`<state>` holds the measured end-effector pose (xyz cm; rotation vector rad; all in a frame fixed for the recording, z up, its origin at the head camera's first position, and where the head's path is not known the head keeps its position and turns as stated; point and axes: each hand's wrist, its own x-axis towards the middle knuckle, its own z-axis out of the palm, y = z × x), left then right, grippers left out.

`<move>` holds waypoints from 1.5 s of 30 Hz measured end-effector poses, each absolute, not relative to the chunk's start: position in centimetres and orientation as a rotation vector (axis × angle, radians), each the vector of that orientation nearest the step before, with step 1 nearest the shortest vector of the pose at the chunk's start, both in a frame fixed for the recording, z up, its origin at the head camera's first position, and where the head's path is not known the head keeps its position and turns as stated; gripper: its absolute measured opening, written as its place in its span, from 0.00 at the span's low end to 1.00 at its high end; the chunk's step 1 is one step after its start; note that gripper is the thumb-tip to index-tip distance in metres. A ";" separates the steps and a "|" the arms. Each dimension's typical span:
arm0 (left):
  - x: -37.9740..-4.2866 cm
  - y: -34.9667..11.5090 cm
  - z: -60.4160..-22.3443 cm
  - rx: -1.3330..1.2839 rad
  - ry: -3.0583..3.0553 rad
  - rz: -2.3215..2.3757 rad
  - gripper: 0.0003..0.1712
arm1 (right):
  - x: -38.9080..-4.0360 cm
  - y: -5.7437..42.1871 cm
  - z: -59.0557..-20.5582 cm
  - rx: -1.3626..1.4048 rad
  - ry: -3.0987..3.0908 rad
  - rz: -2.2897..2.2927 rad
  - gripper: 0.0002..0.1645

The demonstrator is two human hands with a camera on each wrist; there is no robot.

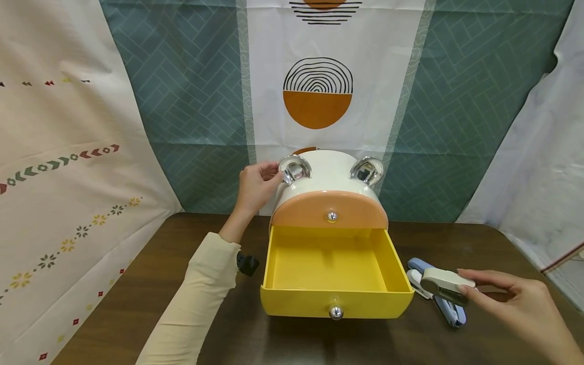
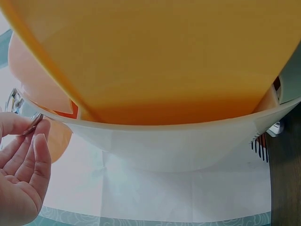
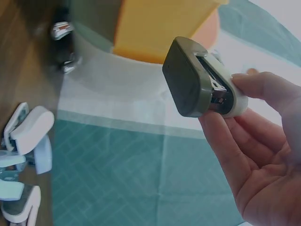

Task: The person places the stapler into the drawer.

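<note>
**While my left hand (image 1: 256, 188) pinches a silver ear (image 1: 292, 170), my right hand (image 1: 524, 298) holds a small stapler (image 1: 444, 284) beside the yellow drawer (image 1: 298, 302)**

Hands: I find my two hands well apart, one on each side of the drawer. My left thumb and fingertips are closed on the rim of the ear at the left of the white box (image 1: 330, 170). My right thumb and fingers are clamped on one end of the small stapler, its white half uppermost and its grey-green half below.

Stapler: it is held off the table (image 1: 237, 337), near the drawer's front right corner and outside the drawer. The right wrist view shows metal parts in the gap between its two halves.

Drawer: pulled well out from the box, with a round silver knob (image 1: 336, 313) on its front. Above it, the peach drawer (image 1: 301, 214) sits flush in the box. A second silver ear (image 1: 368, 171) stands at the top right.

Surroundings: a blue stapler (image 1: 450, 310) and a white stapler (image 1: 416, 280) lie on the brown tabletop, partly hidden behind the held one. A patterned cloth (image 1: 191, 76) hangs behind the box.
</note>
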<state>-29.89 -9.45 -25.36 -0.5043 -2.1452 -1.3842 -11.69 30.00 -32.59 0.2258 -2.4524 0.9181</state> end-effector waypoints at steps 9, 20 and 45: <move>-29.9 -9.4 -25.4 -0.500 -2.149 -1.391 0.14 | -11.0 29.2 -31.0 0.318 -2.314 1.012 0.19; -29.9 -9.4 -25.4 -0.511 -2.139 -1.394 0.14 | -10.8 26.0 -28.8 0.458 -2.209 1.095 0.22; -30.1 -9.5 -25.4 -0.512 -2.134 -1.392 0.14 | -14.3 18.2 -28.6 0.691 -2.365 1.230 0.15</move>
